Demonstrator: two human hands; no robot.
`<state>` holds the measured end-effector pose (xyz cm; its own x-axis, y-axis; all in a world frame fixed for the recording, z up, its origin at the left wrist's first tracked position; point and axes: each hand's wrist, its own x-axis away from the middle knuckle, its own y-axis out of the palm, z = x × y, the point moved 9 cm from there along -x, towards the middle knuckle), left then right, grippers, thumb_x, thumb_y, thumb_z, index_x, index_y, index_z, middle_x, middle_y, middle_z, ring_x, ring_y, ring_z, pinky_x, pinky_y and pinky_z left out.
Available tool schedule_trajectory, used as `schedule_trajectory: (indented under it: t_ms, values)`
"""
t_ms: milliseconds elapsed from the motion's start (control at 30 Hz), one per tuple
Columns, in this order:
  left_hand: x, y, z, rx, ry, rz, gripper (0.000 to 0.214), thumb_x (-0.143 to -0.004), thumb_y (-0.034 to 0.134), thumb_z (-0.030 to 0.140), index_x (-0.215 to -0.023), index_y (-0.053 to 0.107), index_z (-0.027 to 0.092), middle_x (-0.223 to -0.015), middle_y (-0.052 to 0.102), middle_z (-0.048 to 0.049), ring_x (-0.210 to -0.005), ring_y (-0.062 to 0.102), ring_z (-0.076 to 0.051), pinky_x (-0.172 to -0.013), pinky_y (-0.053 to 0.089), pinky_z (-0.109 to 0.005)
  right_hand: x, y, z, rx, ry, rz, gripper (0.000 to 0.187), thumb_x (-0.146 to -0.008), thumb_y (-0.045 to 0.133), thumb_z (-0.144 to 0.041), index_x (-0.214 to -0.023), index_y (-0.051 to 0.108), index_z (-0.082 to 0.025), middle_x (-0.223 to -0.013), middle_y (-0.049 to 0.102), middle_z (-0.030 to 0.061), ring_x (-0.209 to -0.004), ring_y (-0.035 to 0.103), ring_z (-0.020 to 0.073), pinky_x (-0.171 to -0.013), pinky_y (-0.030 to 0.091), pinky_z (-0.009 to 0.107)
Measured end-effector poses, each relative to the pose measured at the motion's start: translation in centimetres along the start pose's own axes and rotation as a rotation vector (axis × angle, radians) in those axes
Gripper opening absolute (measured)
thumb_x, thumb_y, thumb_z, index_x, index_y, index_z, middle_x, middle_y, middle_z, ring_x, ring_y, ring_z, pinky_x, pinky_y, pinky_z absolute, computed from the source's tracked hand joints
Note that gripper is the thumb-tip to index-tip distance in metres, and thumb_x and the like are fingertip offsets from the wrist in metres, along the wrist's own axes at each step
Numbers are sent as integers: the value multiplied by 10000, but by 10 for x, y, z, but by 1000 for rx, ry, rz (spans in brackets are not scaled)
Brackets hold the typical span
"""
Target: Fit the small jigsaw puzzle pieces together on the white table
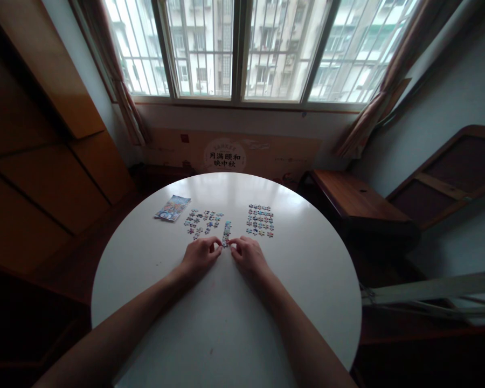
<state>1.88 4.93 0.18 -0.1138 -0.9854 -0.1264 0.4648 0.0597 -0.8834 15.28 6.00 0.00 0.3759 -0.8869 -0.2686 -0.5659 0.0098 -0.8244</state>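
Observation:
A short strip of joined jigsaw pieces [227,231] lies upright in the middle of the round white table [226,312]. My left hand [200,255] and my right hand [248,253] rest on the table on either side of its near end, fingers curled and pinching at that end. Loose pieces [201,222] lie scattered to the left of the strip. A neater group of pieces [260,220] lies in rows to its right. A small colourful picture card [172,208] sits further left.
A barred window [242,48] with curtains fills the far wall. A wooden bench [353,196] stands to the right of the table, a wooden cabinet [44,161] to the left. A folded wooden frame [452,178] leans at the right wall.

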Motion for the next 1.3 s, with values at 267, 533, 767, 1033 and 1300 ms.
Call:
schedule_trajectory:
  t_ms: [267,533,767,1033,1300]
  values:
    - [-1,1,-1,0,-3,8,217,-829,527,380,-919,691,271,-685,656,28,-649,598,-135,-602,355,-232,0,-4,1,-86,6,37,242,-844,547,-185,-1019,703,-242,-784,646,14,-721,560,139,-748,375,243]
    - [0,0,1,-3,-2,-6,218,-835,523,384,-920,689,271,-679,654,29,-639,596,-130,-599,348,-229,-1,0,0,-52,-14,-16,209,-800,600,-200,-929,748,-272,-757,641,4,-676,554,125,-698,367,234]
    - [0,-1,2,2,3,-8,230,-844,516,385,-941,686,266,-693,659,22,-637,589,-126,-591,340,-225,-1,1,0,-5,-7,-44,218,-839,577,-249,-983,737,-290,-783,634,15,-727,557,135,-717,354,241]
    - [0,-1,3,-8,0,-11,225,-844,519,375,-941,684,257,-688,648,19,-630,576,-122,-587,337,-224,-1,2,0,2,-9,-40,225,-847,560,-248,-980,735,-300,-783,627,8,-736,558,133,-720,344,240]
    - [1,-3,4,-2,-27,-18,221,-842,528,371,-940,687,253,-692,653,15,-643,579,-126,-594,345,-227,0,3,1,8,-7,-52,232,-858,551,-259,-997,731,-304,-785,627,11,-740,555,135,-714,339,241]
